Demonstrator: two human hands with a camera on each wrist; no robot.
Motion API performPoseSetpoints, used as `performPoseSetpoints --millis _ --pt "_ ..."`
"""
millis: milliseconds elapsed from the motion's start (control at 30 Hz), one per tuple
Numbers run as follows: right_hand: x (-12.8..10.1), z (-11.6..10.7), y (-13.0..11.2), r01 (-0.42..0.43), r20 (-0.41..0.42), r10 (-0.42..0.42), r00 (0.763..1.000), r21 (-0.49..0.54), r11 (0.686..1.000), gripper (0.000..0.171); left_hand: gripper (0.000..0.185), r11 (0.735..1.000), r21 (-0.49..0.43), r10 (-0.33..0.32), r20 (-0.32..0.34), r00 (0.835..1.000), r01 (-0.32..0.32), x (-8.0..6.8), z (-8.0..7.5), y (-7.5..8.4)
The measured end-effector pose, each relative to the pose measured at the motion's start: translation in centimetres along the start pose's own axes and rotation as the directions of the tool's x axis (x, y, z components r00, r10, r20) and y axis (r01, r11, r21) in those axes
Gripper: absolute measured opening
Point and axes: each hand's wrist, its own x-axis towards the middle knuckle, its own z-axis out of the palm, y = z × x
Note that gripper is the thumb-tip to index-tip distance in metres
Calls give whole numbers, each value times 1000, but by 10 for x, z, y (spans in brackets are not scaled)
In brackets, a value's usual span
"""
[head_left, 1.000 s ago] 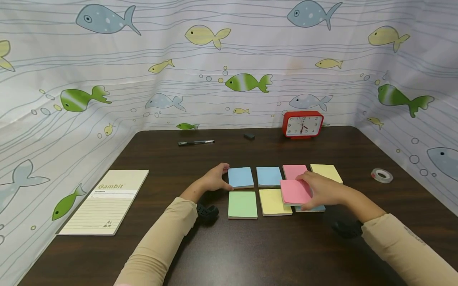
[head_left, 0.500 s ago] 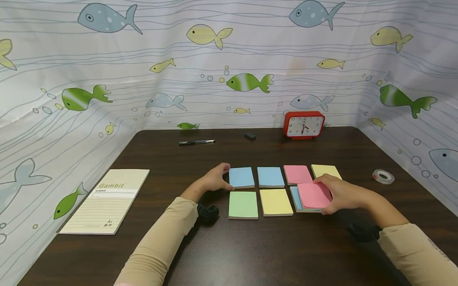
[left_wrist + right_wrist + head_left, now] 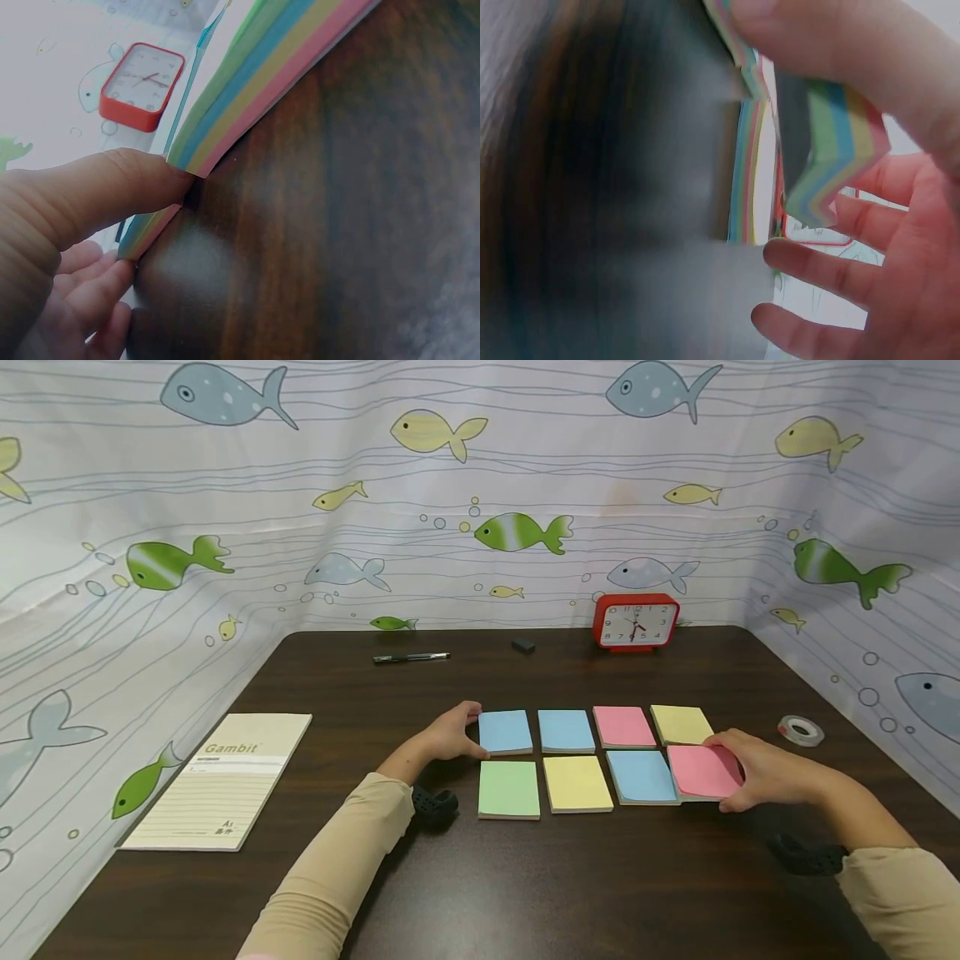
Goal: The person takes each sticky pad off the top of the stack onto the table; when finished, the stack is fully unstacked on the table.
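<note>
Pads of sticky notes lie in two rows on the dark table. My left hand [image 3: 448,733] grips the far-left blue sticky note pad [image 3: 505,732] by its left side, thumb at the near corner and fingers at the far one; the left wrist view shows the pad's striped paper edge. At the near row's right end, my right hand [image 3: 761,770] holds a pink sticky note pad [image 3: 703,772] between thumb and fingers. In the right wrist view this held pad [image 3: 840,142] shows its dark underside, raised off the table. Two fingers there stick out free.
Left of the held pink pad lie blue [image 3: 641,776], yellow [image 3: 577,783] and green [image 3: 508,790] pads. Behind are another blue [image 3: 566,731], a pink [image 3: 624,727] and a yellow [image 3: 682,724]. Notebook [image 3: 217,781], pen [image 3: 411,657], red clock [image 3: 635,621] and tape roll [image 3: 801,730] stand around.
My right hand has carried the pink pad rightward, from over the yellow and blue pads to the right of the blue one, which now shows fully. My left hand stays put.
</note>
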Motion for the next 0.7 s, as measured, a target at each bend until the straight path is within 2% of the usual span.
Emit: performPoseSetpoints --millis 300,533,700 --pt "-2 2 14 -64 95 60 994 34 997 81 82 1000 3 3 4 1000 -3 2 1 -1" --pt "7 7 13 -135 143 135 981 -8 991 95 82 1000 -2 -1 4 1000 1 3 3 0" --pt "14 -2 1 -110 136 122 983 -91 990 98 83 1000 -12 3 12 1000 -3 3 1 -1"
